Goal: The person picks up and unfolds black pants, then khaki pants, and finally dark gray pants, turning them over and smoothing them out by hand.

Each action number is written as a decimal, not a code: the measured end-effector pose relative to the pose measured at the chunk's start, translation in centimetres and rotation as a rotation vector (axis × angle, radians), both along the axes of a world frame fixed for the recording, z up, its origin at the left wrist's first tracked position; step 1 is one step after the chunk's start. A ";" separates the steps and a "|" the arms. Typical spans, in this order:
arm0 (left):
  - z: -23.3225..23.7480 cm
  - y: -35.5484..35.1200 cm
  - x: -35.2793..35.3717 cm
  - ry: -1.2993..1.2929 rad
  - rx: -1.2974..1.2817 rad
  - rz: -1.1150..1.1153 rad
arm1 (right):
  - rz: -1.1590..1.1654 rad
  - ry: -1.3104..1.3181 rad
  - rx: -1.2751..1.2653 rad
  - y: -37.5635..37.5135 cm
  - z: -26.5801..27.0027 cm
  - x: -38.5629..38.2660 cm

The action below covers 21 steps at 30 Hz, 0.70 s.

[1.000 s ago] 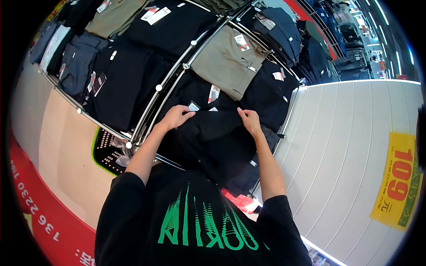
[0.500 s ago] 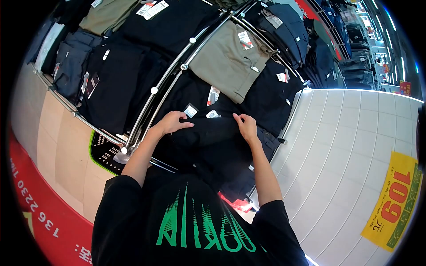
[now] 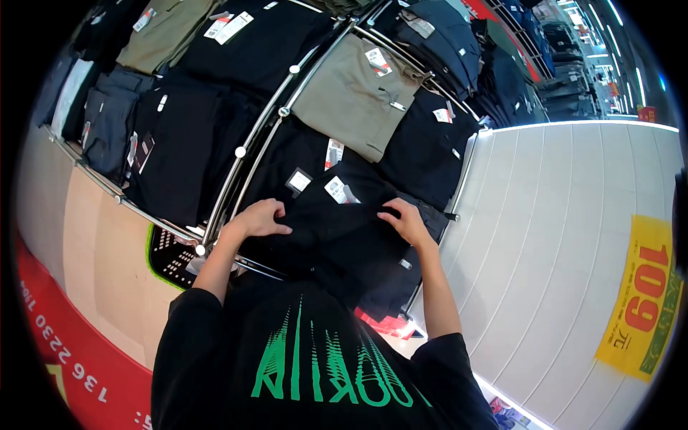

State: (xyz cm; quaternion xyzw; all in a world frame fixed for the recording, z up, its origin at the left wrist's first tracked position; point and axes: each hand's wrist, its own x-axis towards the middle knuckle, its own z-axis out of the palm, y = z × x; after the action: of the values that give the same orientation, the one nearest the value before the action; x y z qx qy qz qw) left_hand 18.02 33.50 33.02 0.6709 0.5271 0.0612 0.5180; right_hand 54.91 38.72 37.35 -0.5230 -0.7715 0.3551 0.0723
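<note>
A pair of black trousers [image 3: 333, 233] lies across the front of the rack, close to my body. My left hand [image 3: 259, 218] is closed on its left side, thumb toward the middle. Opposite it, my right hand [image 3: 408, 222] pinches the right side with fingers bent. The dark cloth partly hides what the fingertips grip. Just beyond the hands are a black-and-white tag [image 3: 298, 181] and a white price tag [image 3: 335, 189] on black clothing. Folded khaki trousers [image 3: 351, 100] lie farther back.
Metal rails [image 3: 261, 150] divide the rack. Folded black trousers [image 3: 175, 158] fill the left section. A black basket with a green rim [image 3: 149, 251] stands below. On the right is a white panel [image 3: 530, 229] with a yellow price sign [image 3: 638, 297].
Both hands have moved down toward my body with the black trousers' edge. More of the tags behind them shows. The view has shifted slightly.
</note>
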 end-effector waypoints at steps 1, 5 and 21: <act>1.4 -0.5 0.0 -0.008 -0.018 0.006 | 0.040 -0.050 0.101 -0.7 0.0 0.5; 5.6 -2.5 1.7 0.084 0.045 -0.030 | -0.076 -0.131 0.363 -1.9 0.4 2.1; -1.2 -13.9 23.5 -0.103 0.323 -0.550 | -0.909 0.134 0.026 -5.6 -7.2 7.2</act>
State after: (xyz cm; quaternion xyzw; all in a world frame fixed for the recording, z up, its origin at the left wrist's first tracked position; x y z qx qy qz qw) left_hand 41.51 19.62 31.81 0.8578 0.2827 0.0356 0.4277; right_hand 62.16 33.08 30.14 -0.7832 -0.4620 0.3106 0.2770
